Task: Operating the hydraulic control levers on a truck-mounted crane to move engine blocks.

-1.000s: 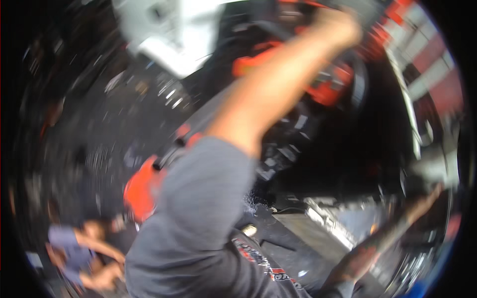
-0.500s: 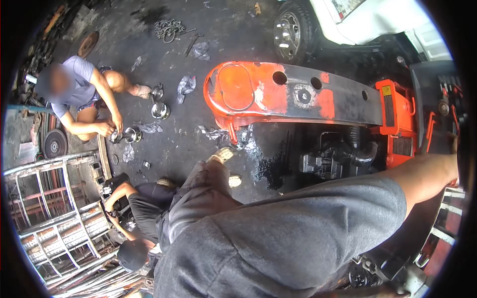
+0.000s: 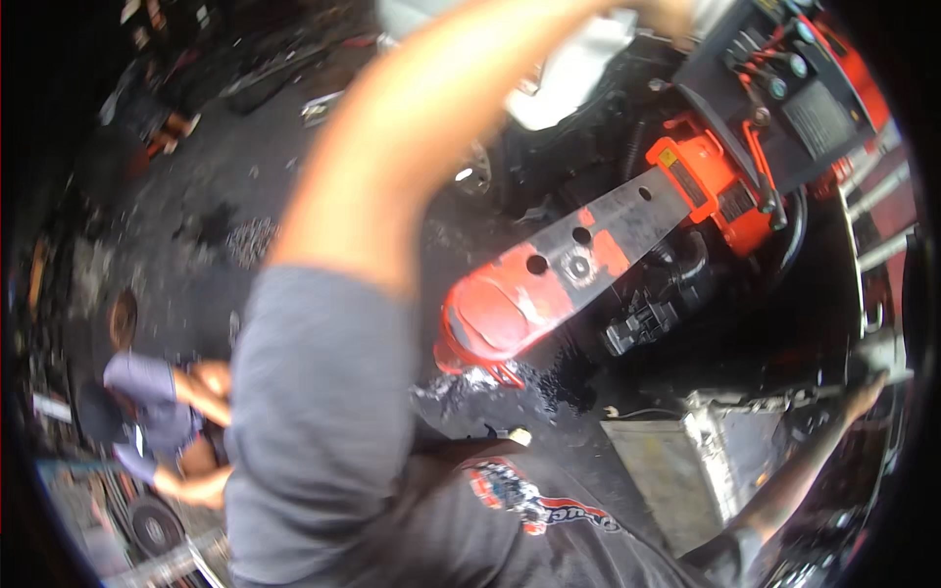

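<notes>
Head view, looking down over the person's own shoulder. The left arm, in a grey sleeve (image 3: 314,431), sweeps blurred from 7 o'clock up to 1 o'clock; the left hand (image 3: 676,12) is cut off at the top edge near the dark panel (image 3: 784,88) of the machine, so whether it is open or gripping cannot be told. The right arm runs along the 4 o'clock rim; the right hand (image 3: 867,392) reaches toward the frame edge beside a grey metal box (image 3: 686,461), too small and shadowed to tell its state.

The orange machine body (image 3: 549,274), nearest both hands, lies tilted from centre toward 2 o'clock, with a bare grey plate bearing round holes and an orange block (image 3: 701,181) at its upper end. The parts below it are dark and hard to separate. The oily floor (image 3: 196,216) is blurred, and its scattered debris is not identifiable.

At 8 o'clock another person (image 3: 162,412) crouches, partly hidden by the sleeve; what that person's hands hold is unclear.
</notes>
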{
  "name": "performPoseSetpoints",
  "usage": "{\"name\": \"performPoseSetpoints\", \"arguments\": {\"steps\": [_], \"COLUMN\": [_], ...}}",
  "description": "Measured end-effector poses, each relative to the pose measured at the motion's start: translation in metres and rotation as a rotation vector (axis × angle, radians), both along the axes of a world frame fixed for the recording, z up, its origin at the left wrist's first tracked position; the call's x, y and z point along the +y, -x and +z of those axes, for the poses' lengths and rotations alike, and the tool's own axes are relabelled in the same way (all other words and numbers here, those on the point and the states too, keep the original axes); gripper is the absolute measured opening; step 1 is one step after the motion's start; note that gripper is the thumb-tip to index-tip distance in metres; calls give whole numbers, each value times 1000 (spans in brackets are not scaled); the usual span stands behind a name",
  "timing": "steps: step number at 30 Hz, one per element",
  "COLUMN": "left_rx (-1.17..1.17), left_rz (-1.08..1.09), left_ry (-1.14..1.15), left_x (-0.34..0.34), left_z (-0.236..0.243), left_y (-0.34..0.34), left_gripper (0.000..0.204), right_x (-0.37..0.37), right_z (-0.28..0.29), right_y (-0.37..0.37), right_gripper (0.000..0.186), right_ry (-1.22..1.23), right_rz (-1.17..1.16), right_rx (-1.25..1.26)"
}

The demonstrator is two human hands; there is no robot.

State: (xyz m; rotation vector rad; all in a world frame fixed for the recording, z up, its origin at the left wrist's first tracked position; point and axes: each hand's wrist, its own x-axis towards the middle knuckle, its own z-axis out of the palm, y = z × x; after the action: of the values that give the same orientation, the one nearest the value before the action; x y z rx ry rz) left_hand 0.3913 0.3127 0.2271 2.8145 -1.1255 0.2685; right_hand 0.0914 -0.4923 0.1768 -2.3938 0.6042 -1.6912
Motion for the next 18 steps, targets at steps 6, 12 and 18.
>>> {"name": "performPoseSetpoints", "arguments": {"steps": [6,12,18], "left_rx": [274,639,838], "left_rz": [-223,94,-136], "left_ry": [41,411,369], "left_x": [244,406,381], "left_z": [1,-51,-96], "left_y": [-86,-155,-164], "left_gripper": [55,44,46], "right_x": [149,366,473], "right_z": [-33,7,95], "right_y": [-5,-99,-175], "right_gripper": [45,58,51], "right_ry": [433,-116,-296], "right_rz": [-768,-437,-217], "right_rx": [752,215,406]}}
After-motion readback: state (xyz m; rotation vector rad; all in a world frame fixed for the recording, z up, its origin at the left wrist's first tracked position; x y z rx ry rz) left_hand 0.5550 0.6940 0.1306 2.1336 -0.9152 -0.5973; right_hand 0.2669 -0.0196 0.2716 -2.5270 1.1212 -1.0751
